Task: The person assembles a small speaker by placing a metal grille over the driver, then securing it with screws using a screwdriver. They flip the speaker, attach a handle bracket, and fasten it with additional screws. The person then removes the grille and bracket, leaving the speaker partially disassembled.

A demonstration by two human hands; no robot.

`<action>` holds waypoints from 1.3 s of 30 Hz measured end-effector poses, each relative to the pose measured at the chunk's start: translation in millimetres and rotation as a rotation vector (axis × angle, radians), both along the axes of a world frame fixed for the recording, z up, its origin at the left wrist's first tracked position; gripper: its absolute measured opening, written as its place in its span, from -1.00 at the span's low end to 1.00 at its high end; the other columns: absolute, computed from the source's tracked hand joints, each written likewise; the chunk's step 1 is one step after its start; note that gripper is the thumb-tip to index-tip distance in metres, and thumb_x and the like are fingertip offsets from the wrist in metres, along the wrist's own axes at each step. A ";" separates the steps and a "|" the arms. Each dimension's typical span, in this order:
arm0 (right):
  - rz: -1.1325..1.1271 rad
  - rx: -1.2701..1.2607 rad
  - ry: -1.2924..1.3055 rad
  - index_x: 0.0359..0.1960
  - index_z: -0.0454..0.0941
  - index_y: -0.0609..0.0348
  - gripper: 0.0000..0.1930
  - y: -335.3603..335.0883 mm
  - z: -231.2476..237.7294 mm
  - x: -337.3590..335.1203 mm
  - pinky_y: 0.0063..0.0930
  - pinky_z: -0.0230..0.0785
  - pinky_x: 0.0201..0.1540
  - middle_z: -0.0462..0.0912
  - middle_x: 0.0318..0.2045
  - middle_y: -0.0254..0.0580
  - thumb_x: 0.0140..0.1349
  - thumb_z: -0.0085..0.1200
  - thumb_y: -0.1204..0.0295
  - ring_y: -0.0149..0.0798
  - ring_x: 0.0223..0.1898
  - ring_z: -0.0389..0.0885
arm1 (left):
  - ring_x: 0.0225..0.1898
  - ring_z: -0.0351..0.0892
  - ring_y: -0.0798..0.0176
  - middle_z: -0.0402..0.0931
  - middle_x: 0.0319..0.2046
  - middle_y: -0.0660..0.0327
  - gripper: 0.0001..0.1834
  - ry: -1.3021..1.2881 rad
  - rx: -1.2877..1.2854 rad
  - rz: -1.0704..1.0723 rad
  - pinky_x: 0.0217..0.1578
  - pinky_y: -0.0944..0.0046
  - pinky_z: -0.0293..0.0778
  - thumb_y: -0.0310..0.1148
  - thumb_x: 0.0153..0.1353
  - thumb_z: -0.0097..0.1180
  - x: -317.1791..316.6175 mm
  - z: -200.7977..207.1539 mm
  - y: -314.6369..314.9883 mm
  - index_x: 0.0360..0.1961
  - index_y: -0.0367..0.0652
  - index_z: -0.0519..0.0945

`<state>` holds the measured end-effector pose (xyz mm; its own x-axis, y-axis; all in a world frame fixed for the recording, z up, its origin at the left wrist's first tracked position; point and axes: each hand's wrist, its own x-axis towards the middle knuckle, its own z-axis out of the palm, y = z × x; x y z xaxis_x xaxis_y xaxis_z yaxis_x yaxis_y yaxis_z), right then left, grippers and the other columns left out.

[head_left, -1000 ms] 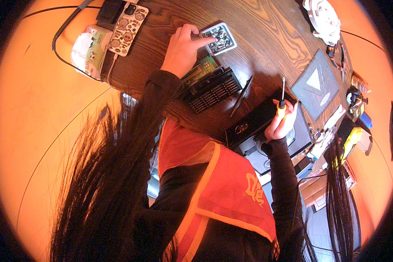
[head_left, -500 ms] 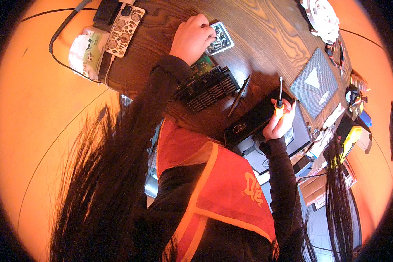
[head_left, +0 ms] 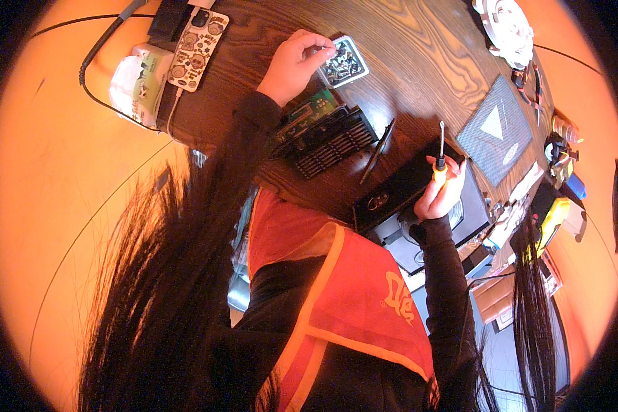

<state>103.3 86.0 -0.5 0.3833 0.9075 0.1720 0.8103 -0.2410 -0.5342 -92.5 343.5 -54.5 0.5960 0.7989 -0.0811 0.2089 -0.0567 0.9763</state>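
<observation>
From my remote view, the small clear tray [head_left: 363, 56] of screws [head_left: 348, 67] lay on the far side of the table [head_left: 419, 62], just right of the left hand [head_left: 290, 67]. That hand's thumb and forefinger met at the tray's far-left edge; I could not tell whether they had a screw between them. The right hand [head_left: 443, 192] was wrapped around a yellow-handled screwdriver [head_left: 439, 175], its tip pointing to the far side, well apart from the tray. Between the hands, on the near side of the tray, I saw a green circuit board [head_left: 314, 113] and a black slotted part [head_left: 338, 143], with a slim dark tool [head_left: 378, 152] to their right.

A second before, one left finger had reached in over the screws; now the fingertips had drawn together and back to the edge. The right hand and screwdriver had barely shifted.
</observation>
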 end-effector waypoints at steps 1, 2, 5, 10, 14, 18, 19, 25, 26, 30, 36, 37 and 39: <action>-0.007 -0.004 0.013 -0.31 0.47 0.18 -0.66 -0.4 -0.5 0.1 0.10 0.01 0.16 0.55 -0.31 -0.07 0.22 -0.27 0.18 0.00 -0.13 0.49 | -0.29 0.39 0.43 0.47 -0.35 0.29 -0.82 -0.056 -0.051 0.001 -0.23 0.42 0.31 -0.38 0.18 0.06 0.1 0.4 0.7 -0.26 -0.27 0.54; -0.007 -0.001 0.018 -0.31 0.47 0.18 -0.66 -0.6 -1.2 0.1 0.10 0.01 0.16 0.55 -0.30 -0.07 0.22 -0.27 0.18 0.00 -0.13 0.49 | -0.28 0.38 0.45 0.47 -0.34 0.31 -0.81 -0.098 -0.122 0.003 -0.21 0.44 0.30 -0.38 0.19 0.05 0.0 1.0 0.9 -0.25 -0.29 0.53; -0.015 0.009 0.038 -0.31 0.47 0.17 -0.66 -0.9 -2.5 0.0 0.09 0.01 0.17 0.55 -0.30 -0.08 0.21 -0.26 0.18 -0.01 -0.12 0.49 | -0.28 0.37 0.49 0.47 -0.33 0.33 -0.80 -0.197 -0.285 -0.002 -0.18 0.48 0.30 -0.38 0.23 0.01 -1.0 3.7 -0.4 -0.22 -0.29 0.51; -0.042 -0.016 0.039 -0.32 0.48 0.16 -0.68 -0.2 -1.2 -1.1 0.08 0.01 0.17 0.55 -0.30 -0.09 0.19 -0.27 0.21 -0.01 -0.12 0.48 | -0.31 0.35 0.49 0.41 -0.36 0.36 -0.80 -0.324 -0.620 0.058 -0.23 0.49 0.29 -0.35 0.25 -0.02 -4.2 7.3 -1.9 -0.19 -0.25 0.47; -0.022 0.004 0.045 -0.33 0.47 0.15 -0.71 0.6 -0.5 -1.6 0.08 0.01 0.17 0.55 -0.31 -0.08 0.18 -0.26 0.24 -0.02 -0.13 0.49 | -0.36 0.27 0.47 0.31 -0.39 0.37 -0.83 -0.658 -0.865 -0.061 -0.32 0.48 0.24 -0.33 0.28 -0.06 -6.9 5.8 5.2 -0.25 -0.22 0.43; -0.045 0.037 0.079 -0.34 0.48 0.16 -0.72 -0.1 -3.1 -1.3 0.06 0.02 0.17 0.55 -0.32 -0.09 0.17 -0.24 0.27 -0.02 -0.14 0.50 | -0.37 0.23 0.46 0.26 -0.40 0.36 -0.86 -0.666 -0.935 -0.136 -0.34 0.48 0.21 -0.34 0.27 -0.07 -8.6 5.1 7.3 -0.30 -0.20 0.41; -0.056 0.056 0.104 -0.35 0.48 0.16 -0.73 -0.5 -4.0 -1.4 0.06 0.02 0.17 0.55 -0.33 -0.09 0.17 -0.24 0.27 -0.01 -0.14 0.50 | -0.37 0.23 0.46 0.26 -0.40 0.36 -0.86 -0.675 -0.944 -0.156 -0.34 0.48 0.21 -0.34 0.27 -0.07 -8.2 5.8 7.1 -0.29 -0.20 0.41; -0.002 0.030 -0.058 -0.31 0.50 0.18 -0.80 1.7 1.5 0.4 0.07 0.06 0.15 0.55 -0.36 -0.08 0.15 -0.17 0.41 -0.01 -0.17 0.51 | -0.38 0.23 0.45 0.26 -0.41 0.36 -0.84 -0.680 -0.967 -0.193 -0.35 0.48 0.20 -0.35 0.23 -0.03 -6.3 28.8 -3.3 -0.25 -0.21 0.42; 0.049 0.063 -0.112 -0.28 0.51 0.19 -0.80 3.8 3.9 1.0 0.06 0.07 0.15 0.54 -0.36 -0.06 0.15 -0.16 0.45 -0.02 -0.18 0.52 | -0.38 0.23 0.45 0.26 -0.41 0.36 -0.83 -0.680 -0.954 -0.217 -0.35 0.48 0.20 -0.35 0.23 -0.02 -6.6 35.9 -6.9 -0.23 -0.22 0.43; -0.015 0.125 0.074 -0.13 0.49 0.24 -0.73 8.2 16.0 -2.2 -0.01 0.00 0.22 0.56 -0.24 -0.04 0.20 -0.19 0.46 -0.05 -0.11 0.50 | -0.38 0.23 0.46 0.27 -0.42 0.35 -0.81 -0.565 -0.879 -0.233 -0.37 0.49 0.17 -0.37 0.23 -0.03 -6.3 65.5 -28.8 -0.20 -0.24 0.45; -0.592 0.511 0.470 -0.11 0.40 0.37 -0.69 -56.0 55.1 -15.9 -0.45 0.35 -0.19 0.54 -0.37 -0.14 0.37 -0.30 0.36 -0.36 -0.33 0.49 | -0.42 0.16 0.46 0.17 -0.46 0.35 -0.88 -0.359 -0.820 -0.233 -0.38 0.46 0.12 -0.36 0.23 -0.04 -18.3 97.7 -75.5 -0.33 -0.18 0.37; -0.699 0.528 0.453 -0.10 0.40 0.34 -0.70 -76.1 61.2 -20.6 -0.52 0.33 -0.28 0.49 -0.45 -0.21 0.37 -0.29 0.35 -0.42 -0.41 0.43 | -0.42 0.16 0.46 0.17 -0.45 0.35 -0.89 -0.364 -0.832 -0.284 -0.38 0.46 0.12 -0.36 0.23 -0.04 -20.0 99.3 -85.2 -0.34 -0.17 0.37; -0.798 0.552 0.415 -0.11 0.41 0.32 -0.71 -119.7 70.0 -32.7 -0.57 0.31 -0.32 0.46 -0.50 -0.27 0.38 -0.29 0.35 -0.48 -0.49 0.36 | -0.42 0.16 0.45 0.16 -0.45 0.35 -0.89 -0.374 -0.847 -0.382 -0.39 0.46 0.11 -0.36 0.23 -0.04 -22.9 99.8 -103.6 -0.36 -0.16 0.36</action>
<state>70.6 -33.6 69.5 0.9581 0.2018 0.2031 0.2527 -0.2626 -0.9312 -115.4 239.9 45.3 0.9040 0.3143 -0.2898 -0.0072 0.6890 0.7248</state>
